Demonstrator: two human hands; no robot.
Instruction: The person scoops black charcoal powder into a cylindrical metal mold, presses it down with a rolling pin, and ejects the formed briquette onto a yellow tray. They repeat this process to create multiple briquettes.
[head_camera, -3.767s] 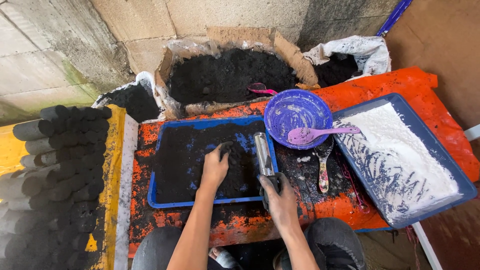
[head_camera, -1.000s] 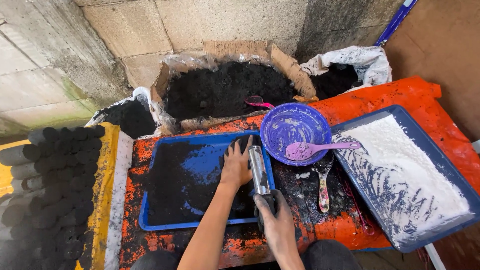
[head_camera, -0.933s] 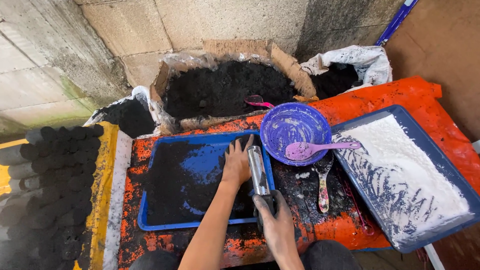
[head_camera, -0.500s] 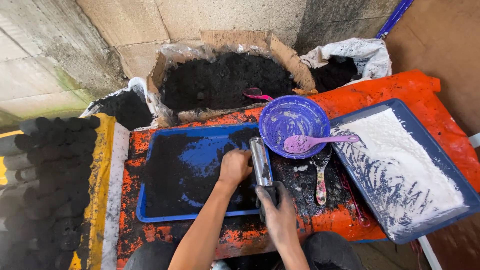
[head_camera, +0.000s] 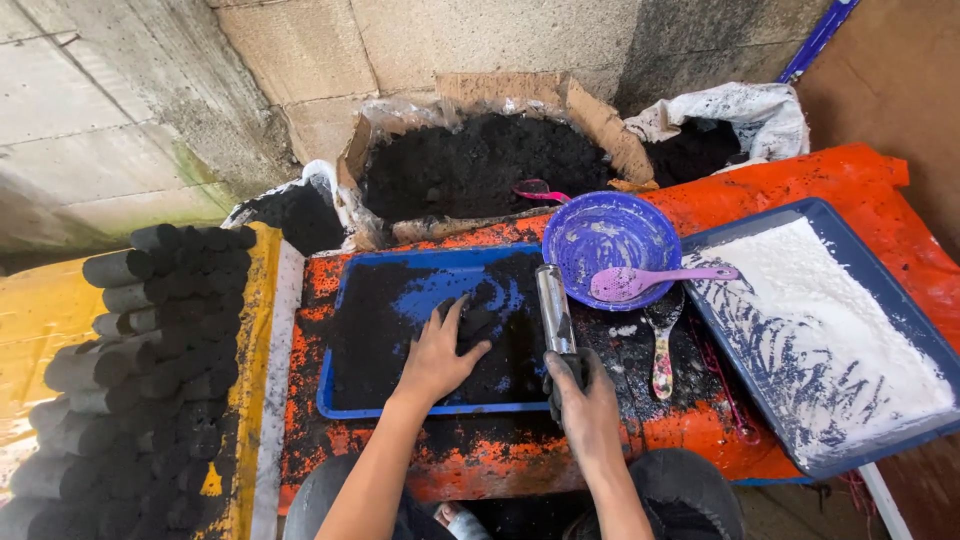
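My left hand (head_camera: 442, 350) lies fingers spread on black powder in a blue tray (head_camera: 340, 400) on an orange table. My right hand (head_camera: 583, 395) grips the lower end of a metal tube (head_camera: 553, 305) that lies along the tray's right edge, pointing away from me. Both hands are smeared black.
A purple bowl (head_camera: 610, 232) holds a pink spoon (head_camera: 650, 280). A second spoon (head_camera: 662, 345) lies on the table. A blue tray of white powder (head_camera: 830, 330) is at right. A cardboard box of black powder (head_camera: 480, 165) stands behind. Black cylinders (head_camera: 140, 370) are stacked at left.
My left hand has slid back toward me across the black powder, from the tray's far part to its middle. My right hand still holds the tube in the same spot.
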